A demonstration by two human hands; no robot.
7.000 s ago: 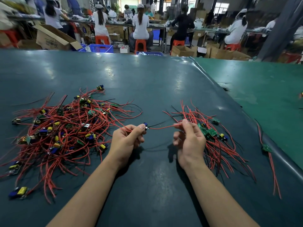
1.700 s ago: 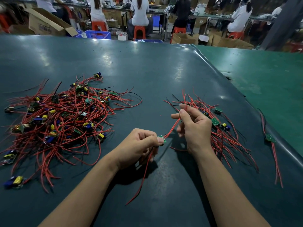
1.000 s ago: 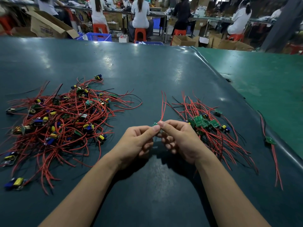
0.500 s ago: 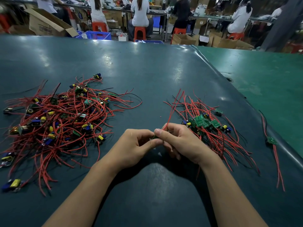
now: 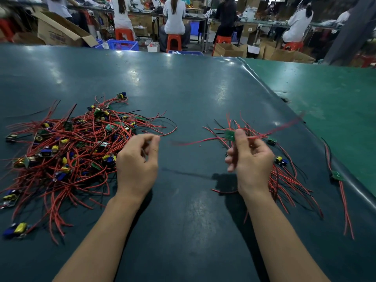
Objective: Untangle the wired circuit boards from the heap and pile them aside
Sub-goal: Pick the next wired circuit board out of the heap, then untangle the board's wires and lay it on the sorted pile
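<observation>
Head view: my right hand (image 5: 251,159) is raised over the near edge of the sorted pile (image 5: 284,176), thumb and forefinger pinching a small green circuit board (image 5: 230,135). Its red wires (image 5: 195,141) stream out to both sides, blurred, 1 strand reaching left toward my other hand and another trailing up to the right. The remaining fingers of that hand are loosely curled.

My left hand (image 5: 138,161) hovers just right of the tangled heap (image 5: 67,153), fingers curled with the thumb and forefinger tips close together; I cannot tell whether anything is caught between them.

The heap lies on the left of the dark green table (image 5: 183,94), a mass of red and black leads with yellow and blue components and green boards mixed through it. The sorted pile lies on the right, partly behind my right hand and wrist, its wires fanned toward me. 1 more wired board (image 5: 337,176) lies apart, near the table's right edge, its red leads pointing toward me.

Beyond the table, people sit on orange stools (image 5: 174,42) at benches, with cardboard boxes (image 5: 59,31) and a blue crate (image 5: 122,44) on the floor.
</observation>
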